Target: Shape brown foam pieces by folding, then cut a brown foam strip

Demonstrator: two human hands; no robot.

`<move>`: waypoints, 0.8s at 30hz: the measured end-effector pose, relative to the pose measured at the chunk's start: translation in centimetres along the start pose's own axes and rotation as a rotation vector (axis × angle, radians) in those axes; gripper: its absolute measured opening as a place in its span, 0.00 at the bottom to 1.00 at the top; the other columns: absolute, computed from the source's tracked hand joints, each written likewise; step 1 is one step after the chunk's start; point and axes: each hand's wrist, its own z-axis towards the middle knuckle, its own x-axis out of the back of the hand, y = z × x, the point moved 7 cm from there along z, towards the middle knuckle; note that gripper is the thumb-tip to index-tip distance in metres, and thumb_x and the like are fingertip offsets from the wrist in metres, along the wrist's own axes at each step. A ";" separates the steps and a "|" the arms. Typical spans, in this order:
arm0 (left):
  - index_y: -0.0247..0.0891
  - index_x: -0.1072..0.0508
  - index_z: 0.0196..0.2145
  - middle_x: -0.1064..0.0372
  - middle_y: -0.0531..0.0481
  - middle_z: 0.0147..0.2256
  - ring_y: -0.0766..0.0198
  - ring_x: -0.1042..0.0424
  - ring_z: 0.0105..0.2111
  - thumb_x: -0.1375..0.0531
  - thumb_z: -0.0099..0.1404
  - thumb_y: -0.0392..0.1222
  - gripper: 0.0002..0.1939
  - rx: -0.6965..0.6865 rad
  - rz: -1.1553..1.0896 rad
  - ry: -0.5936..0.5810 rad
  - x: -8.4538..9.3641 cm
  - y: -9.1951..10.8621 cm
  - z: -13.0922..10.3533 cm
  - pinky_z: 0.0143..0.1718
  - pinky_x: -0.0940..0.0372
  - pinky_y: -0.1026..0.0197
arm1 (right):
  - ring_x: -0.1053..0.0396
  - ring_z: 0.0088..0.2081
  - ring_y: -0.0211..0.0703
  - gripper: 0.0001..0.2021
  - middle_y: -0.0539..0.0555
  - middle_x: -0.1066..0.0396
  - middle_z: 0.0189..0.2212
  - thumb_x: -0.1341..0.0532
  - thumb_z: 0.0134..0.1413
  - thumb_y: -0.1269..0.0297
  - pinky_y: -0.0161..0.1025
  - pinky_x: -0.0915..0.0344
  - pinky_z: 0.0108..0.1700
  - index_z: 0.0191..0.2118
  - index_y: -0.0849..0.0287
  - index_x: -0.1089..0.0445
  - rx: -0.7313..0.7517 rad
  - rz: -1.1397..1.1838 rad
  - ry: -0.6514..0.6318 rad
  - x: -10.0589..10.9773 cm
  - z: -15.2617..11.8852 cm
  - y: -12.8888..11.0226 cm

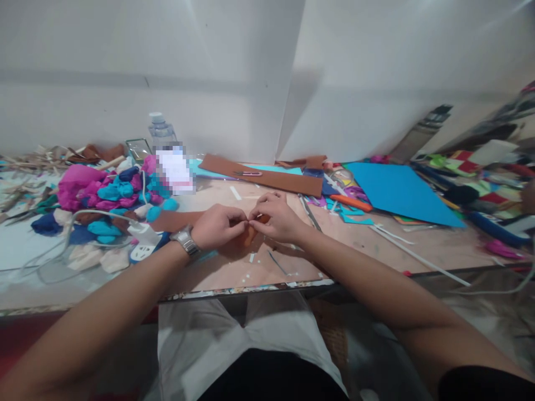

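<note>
Your left hand (217, 225) and right hand (279, 216), fingertips pinched together, both hold the orange-brown piece (249, 236), not yet set down; long brown strip (288, 181) lies flat.

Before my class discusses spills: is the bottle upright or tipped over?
Upright: the bottle stands with its white cap on top. Its base is hidden behind the phone.

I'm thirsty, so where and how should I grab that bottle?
Probably best at the neck, just under the white cap, coming down from above with your left hand, the nearer one. The bottle looks upright and narrows toward its top, which shows above the phone; the phone hides its lower part from the front.
</note>
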 end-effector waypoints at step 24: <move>0.38 0.22 0.34 0.25 0.50 0.27 0.65 0.33 0.25 0.44 0.72 0.46 0.15 -0.043 0.176 -0.012 -0.4 0.3 0.2 0.31 0.46 0.62 | 0.37 0.53 0.53 0.11 0.57 0.23 0.39 0.45 0.68 0.64 0.54 0.52 0.56 0.35 0.59 0.28 -0.030 0.026 -0.176 -0.6 0.0 0.0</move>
